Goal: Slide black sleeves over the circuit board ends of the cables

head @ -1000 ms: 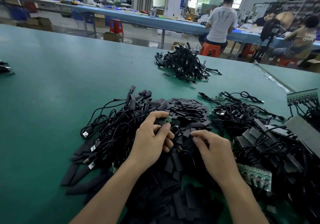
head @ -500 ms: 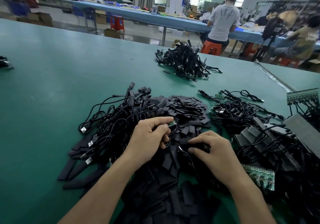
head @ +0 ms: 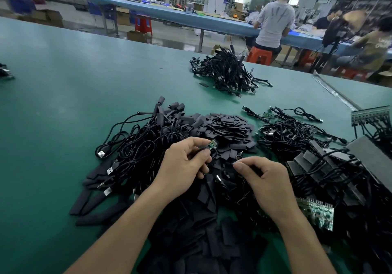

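Two hands low over the black heap, apart. At left, tangled cables (head: 135,146) sprawling over the green table (head: 53,87). Left hand (head: 184,167) pinching one cable just behind its circuit board (head: 212,146), bare green end raised clear, probably to receive a sleeve. Loose black sleeves (head: 229,125) heaped just beyond, within reach. Right hand (head: 269,182) curled, thumb against forefinger; contents of that pinch impossible to tell. Further right, more cables (head: 297,133) and board panels (head: 316,212) crowding close.
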Motion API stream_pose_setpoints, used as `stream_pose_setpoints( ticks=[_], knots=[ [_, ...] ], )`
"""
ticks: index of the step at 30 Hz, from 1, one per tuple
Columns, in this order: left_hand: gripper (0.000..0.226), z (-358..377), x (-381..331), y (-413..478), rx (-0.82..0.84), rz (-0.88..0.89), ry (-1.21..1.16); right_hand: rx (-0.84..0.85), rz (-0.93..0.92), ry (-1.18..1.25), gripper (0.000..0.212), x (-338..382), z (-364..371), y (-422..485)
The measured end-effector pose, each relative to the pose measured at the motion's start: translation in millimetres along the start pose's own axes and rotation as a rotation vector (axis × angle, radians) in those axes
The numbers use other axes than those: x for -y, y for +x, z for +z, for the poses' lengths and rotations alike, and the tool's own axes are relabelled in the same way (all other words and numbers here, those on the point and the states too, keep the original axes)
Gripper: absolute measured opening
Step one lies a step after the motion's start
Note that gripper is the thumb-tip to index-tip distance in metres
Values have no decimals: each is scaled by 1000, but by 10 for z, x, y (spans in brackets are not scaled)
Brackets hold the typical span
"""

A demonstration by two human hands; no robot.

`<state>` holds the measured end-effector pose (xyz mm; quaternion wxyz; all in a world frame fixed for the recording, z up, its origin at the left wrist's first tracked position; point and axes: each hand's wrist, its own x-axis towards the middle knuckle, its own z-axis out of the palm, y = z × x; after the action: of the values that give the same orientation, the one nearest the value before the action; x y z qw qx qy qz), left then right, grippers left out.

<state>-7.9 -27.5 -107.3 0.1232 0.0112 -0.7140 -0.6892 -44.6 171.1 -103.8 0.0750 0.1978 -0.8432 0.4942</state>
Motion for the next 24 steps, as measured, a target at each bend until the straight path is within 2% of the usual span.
stream_pose_setpoints(
  ticks=[4,7,10,17,24],
  knots=[
    [22,23,-14,-19,36,19,44,-9,-38,24,10,29,15,3],
    [17,34,-13,-26,49,18,38,18,-89,-123,4,33,13,-7],
    [14,25,-10,-22,29,6,19,91,-101,-214,22,13,34,-19],
    [10,30,-2,-35,141,19,81,-41,-96,90,25,60,38,4],
    [16,25,-28,-43,190,20,20,-26,-113,73,17,78,85,-13]
  ],
)
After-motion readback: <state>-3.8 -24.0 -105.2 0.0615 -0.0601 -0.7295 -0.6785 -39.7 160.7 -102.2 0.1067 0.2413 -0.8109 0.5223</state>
